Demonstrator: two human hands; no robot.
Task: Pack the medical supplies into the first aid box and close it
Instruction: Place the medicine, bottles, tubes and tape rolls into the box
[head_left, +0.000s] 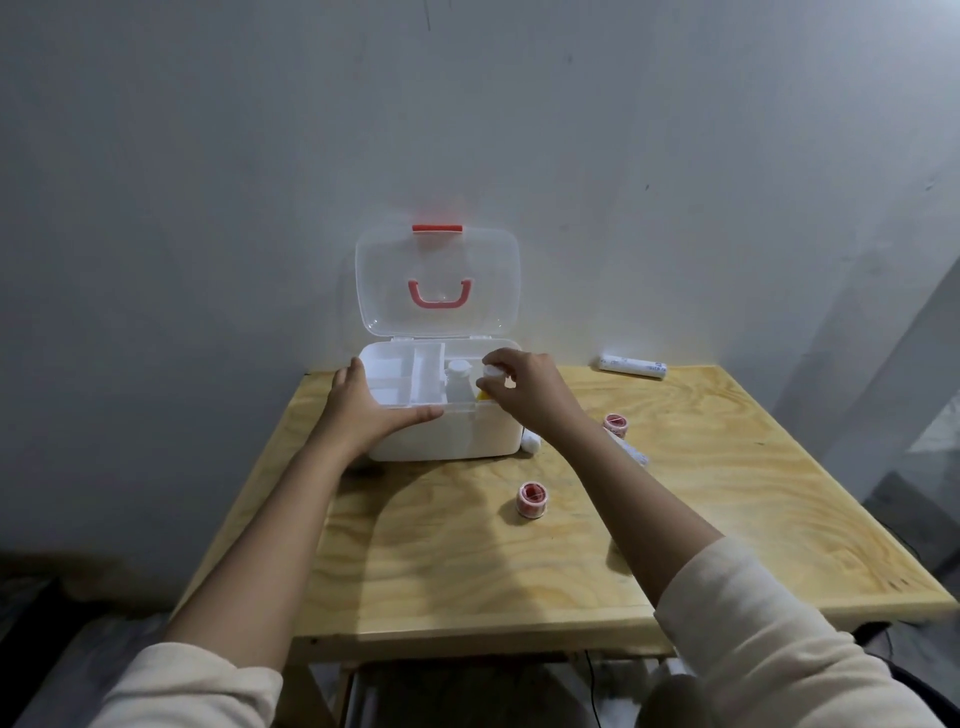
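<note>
The white first aid box (457, 436) stands open on the wooden table (727, 499), its clear lid (436, 280) with a pink handle leaning back against the wall. My left hand (371, 402) grips the box's front left corner. My right hand (524, 387) is over the box's right compartment, fingers closed on a yellow bottle (484, 394) with a white cap. A white bottle (459, 382) stands inside beside it. A white divided tray fills the box's left part.
Two red tape rolls lie on the table, one in front of the box (530, 499), one to its right (616, 422). A white bandage roll (632, 366) rests near the wall. Another white wrapped item (532, 441) pokes out under my right wrist.
</note>
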